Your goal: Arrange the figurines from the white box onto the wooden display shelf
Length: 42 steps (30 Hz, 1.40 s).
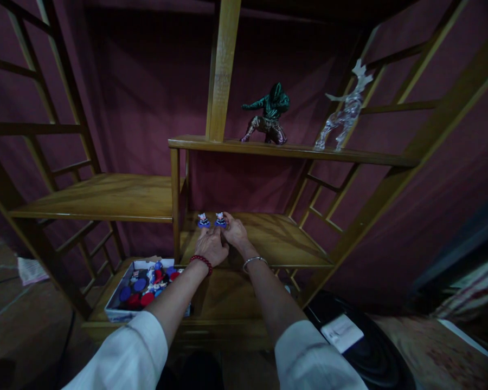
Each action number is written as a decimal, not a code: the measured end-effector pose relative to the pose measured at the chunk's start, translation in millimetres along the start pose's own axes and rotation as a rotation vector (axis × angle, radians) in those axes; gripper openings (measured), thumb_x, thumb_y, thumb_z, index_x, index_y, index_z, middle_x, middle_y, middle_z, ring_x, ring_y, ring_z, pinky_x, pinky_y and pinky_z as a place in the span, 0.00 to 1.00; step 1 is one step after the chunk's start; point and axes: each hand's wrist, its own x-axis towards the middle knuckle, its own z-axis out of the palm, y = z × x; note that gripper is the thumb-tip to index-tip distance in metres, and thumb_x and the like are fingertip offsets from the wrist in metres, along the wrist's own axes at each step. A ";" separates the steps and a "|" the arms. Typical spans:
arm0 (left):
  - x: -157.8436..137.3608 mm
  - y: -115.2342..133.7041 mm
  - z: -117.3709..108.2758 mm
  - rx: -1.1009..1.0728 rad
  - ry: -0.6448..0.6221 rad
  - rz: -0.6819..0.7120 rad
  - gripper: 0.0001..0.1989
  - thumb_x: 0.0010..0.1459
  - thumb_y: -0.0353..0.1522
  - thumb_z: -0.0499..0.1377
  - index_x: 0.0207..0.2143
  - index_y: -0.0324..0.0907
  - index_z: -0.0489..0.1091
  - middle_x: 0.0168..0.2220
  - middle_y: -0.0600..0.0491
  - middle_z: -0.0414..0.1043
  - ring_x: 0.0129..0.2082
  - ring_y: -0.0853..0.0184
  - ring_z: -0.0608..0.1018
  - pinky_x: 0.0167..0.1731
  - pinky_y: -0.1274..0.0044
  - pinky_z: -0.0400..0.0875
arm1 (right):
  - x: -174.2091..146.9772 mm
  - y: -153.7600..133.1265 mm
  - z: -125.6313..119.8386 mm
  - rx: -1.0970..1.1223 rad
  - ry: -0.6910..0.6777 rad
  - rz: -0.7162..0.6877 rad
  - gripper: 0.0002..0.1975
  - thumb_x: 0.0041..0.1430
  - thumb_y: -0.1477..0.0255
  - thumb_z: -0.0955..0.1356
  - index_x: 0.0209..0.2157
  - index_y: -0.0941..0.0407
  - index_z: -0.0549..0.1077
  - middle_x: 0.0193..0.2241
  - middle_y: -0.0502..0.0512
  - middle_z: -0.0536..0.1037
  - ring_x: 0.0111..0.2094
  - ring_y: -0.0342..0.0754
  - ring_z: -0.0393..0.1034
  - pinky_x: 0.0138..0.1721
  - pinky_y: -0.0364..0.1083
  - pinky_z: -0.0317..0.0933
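Two small cat-like figurines with white heads, dark bodies and blue-purple bases stand side by side on the middle shelf (264,238). My left hand (211,249), wearing a red bead bracelet, reaches in just in front of the left figurine (203,220) and the right figurine (220,219). Its fingers stretch forward to their bases; exact contact is too small to make out. At the right figurine's side, my right hand (236,232), with a silver bangle, has its fingertips closed on it.
Below left, an open box (117,314) holds several red, blue and white pieces. On the upper shelf (309,151) stand a green-and-bronze crouching figure (270,114) and a clear statuette (344,114). A wooden post (223,70) rises above. A white packet (342,332) lies on a round black surface at lower right.
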 end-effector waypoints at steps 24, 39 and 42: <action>4.8 5.3 1.8 0.027 -0.018 -0.048 0.16 0.49 0.30 0.48 0.42 0.39 0.63 0.42 0.48 0.68 0.45 0.61 0.65 0.45 0.72 0.56 | 0.8 4.5 -0.4 -0.047 0.004 -0.026 0.22 0.49 0.72 0.64 0.49 0.50 0.62 0.41 0.51 0.73 0.43 0.48 0.65 0.45 0.45 0.57; 4.8 1.0 2.6 -0.007 -0.003 -0.014 0.19 0.49 0.29 0.49 0.45 0.39 0.61 0.44 0.49 0.67 0.46 0.61 0.64 0.45 0.72 0.56 | -1.7 2.9 -2.9 -0.011 0.045 0.040 0.24 0.48 0.75 0.63 0.50 0.49 0.62 0.43 0.49 0.73 0.46 0.47 0.64 0.46 0.44 0.57; 4.5 1.0 1.7 -0.023 -0.020 -0.017 0.19 0.49 0.29 0.48 0.46 0.40 0.61 0.45 0.49 0.67 0.46 0.61 0.63 0.44 0.72 0.57 | -2.6 2.1 -3.8 -0.012 0.053 0.041 0.23 0.48 0.75 0.63 0.48 0.48 0.63 0.41 0.49 0.73 0.45 0.47 0.65 0.45 0.43 0.58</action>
